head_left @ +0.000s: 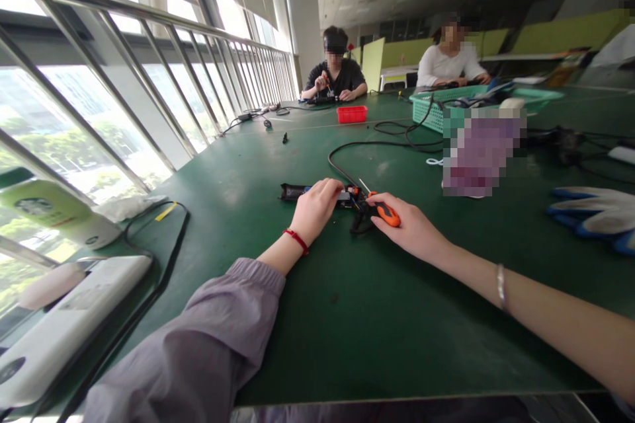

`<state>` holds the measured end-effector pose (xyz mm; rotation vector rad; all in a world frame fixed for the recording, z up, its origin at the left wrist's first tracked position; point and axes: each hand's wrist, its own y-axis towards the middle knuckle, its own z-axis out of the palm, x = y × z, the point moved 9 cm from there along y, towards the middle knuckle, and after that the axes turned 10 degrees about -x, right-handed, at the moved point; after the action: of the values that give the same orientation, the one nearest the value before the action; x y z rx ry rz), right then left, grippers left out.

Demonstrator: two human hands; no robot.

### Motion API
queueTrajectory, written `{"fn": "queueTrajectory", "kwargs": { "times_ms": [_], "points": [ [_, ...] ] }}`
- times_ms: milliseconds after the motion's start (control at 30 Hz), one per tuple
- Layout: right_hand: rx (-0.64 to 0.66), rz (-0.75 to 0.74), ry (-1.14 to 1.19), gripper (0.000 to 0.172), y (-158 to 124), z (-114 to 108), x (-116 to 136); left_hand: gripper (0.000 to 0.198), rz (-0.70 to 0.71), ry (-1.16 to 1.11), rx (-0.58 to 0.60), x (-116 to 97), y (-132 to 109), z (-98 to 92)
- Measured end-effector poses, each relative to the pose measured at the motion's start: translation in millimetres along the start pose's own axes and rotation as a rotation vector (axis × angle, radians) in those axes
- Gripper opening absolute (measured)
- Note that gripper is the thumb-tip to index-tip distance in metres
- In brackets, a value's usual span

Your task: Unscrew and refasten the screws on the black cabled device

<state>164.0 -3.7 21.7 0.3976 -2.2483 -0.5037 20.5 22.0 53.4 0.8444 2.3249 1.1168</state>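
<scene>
An opened black device (pixel 294 192), long and narrow, lies on the green table with small parts and wires showing at its right end. My left hand (pixel 317 208), a red cord at its wrist, rests over the device's middle with fingers bent down and closed on it; the fingertips are partly hidden. My right hand (pixel 404 225) is closed around a screwdriver (pixel 387 213) with an orange and black handle, its thin shaft pointing up and left beside the wires. A black cable (pixel 342 149) runs from the device toward the back right.
A red tray (pixel 352 114) and a green basket (pixel 429 109) with items stand farther back. Gloves (pixel 595 211) lie at right, near a blurred purple item (pixel 479 152). At left are a bottle (pixel 59 208), a white case (pixel 84 317) and cables. Two people sit across the table; another is partly visible at right.
</scene>
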Motion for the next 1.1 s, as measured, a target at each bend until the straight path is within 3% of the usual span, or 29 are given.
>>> {"fn": "queueTrajectory", "kwargs": {
  "times_ms": [100, 333, 567, 700, 900, 1100],
  "points": [
    [-0.004, -0.024, -0.010, 0.030, -0.2, -0.4, 1.7, 0.017, 0.068, 0.047, 0.038, -5.2, -0.7, 2.7],
    [0.015, -0.045, -0.059, 0.032, -2.3, -1.5, 5.4, 0.017, 0.048, 0.126, 0.104, 4.9, -6.7, -9.3],
    [0.024, -0.064, -0.041, 0.034, -2.6, -1.0, 6.4, 0.028, 0.321, 0.121, 0.454, -20.2, -31.5, -3.7],
    [0.028, -0.059, -0.045, 0.034, -1.9, -0.9, 5.0, 0.031, 0.382, 0.178, 0.538, -25.0, -36.1, -3.9],
    [-0.002, -0.050, -0.036, 0.044, -1.2, -4.0, 4.4, 0.026, 0.411, 0.223, 0.566, -25.6, -36.8, -0.4],
    [-0.063, -0.058, -0.122, 0.039, -1.7, -12.4, 9.8, 0.026, 0.361, 0.176, 0.444, -24.9, -32.1, -3.4]
  ]
}}
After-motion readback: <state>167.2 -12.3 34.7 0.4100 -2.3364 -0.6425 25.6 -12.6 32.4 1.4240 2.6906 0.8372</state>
